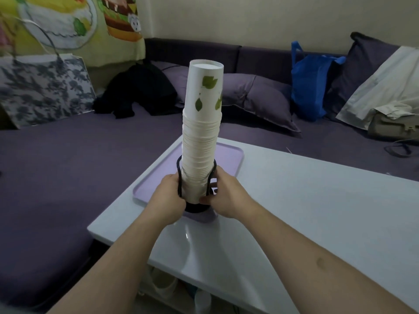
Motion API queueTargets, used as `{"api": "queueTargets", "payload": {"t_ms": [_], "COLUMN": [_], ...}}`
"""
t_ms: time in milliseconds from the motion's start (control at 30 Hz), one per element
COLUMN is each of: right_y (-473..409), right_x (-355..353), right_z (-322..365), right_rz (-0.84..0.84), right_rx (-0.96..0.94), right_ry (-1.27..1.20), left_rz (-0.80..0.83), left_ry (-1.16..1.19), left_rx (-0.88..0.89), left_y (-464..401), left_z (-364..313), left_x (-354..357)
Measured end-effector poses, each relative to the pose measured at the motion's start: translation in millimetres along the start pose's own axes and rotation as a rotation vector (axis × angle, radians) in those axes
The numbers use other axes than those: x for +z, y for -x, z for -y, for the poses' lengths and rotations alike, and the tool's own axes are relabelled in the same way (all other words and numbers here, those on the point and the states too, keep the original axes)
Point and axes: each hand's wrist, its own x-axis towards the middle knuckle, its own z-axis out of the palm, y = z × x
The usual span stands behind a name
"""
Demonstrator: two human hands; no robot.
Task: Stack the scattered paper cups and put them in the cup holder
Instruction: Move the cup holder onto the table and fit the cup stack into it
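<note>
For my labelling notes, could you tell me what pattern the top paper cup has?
Green leaves on white, seen on the top paper cup in the head view.

Cup stack (201, 132) in holder (196, 206) on tray (229, 155) (tray on table (294, 200)).

A white glossy table (306, 200) stands in front of a purple sofa (56, 166) that runs along the back wall and round the left side. The wall (249, 17) is plain cream. At upper left hangs a bright cloth (74, 26) printed with a burger and other food. Below it a grey floral board (43, 89) leans against the sofa back. On the seat lie a black garment (138, 89), a purple pillow (256, 98), a blue bag (310, 82), a dark cushion (365, 62) and a white cloth (381, 87). The light is dim and even. Under the table a shelf (167, 288) holds pale things, too blurred to tell
</note>
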Motion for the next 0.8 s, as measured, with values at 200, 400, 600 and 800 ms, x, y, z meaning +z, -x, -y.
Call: {"api": "queueTargets", "payload": {"t_ms": [200, 400, 600, 800], "right_y": [-2.4, -3.1, -2.6, -1.7], "right_x": [15.7, 18.3, 19.8, 20.6], "right_z": [-8.5, -9.0, -8.4, -9.3], "right_rz": [-0.019, -0.023, -0.021, -0.029], "right_rx": [0.039, 0.044, 0.063, 0.076], "right_ry": [0.056, 0.075, 0.078, 0.076], "left_rz": [-0.026, -0.011, -0.029, -0.036], "left_ry": [0.039, 0.074, 0.067, 0.084], "left_rx": [-0.026, -0.032, -0.039, -0.052], "left_y": [-0.9, -1.2, 1.8, 2.2], "left_z": [7.2, 6.7, 3.4, 2.4], "left_x": [11.5, 13.4, 14.0, 14.9]}}
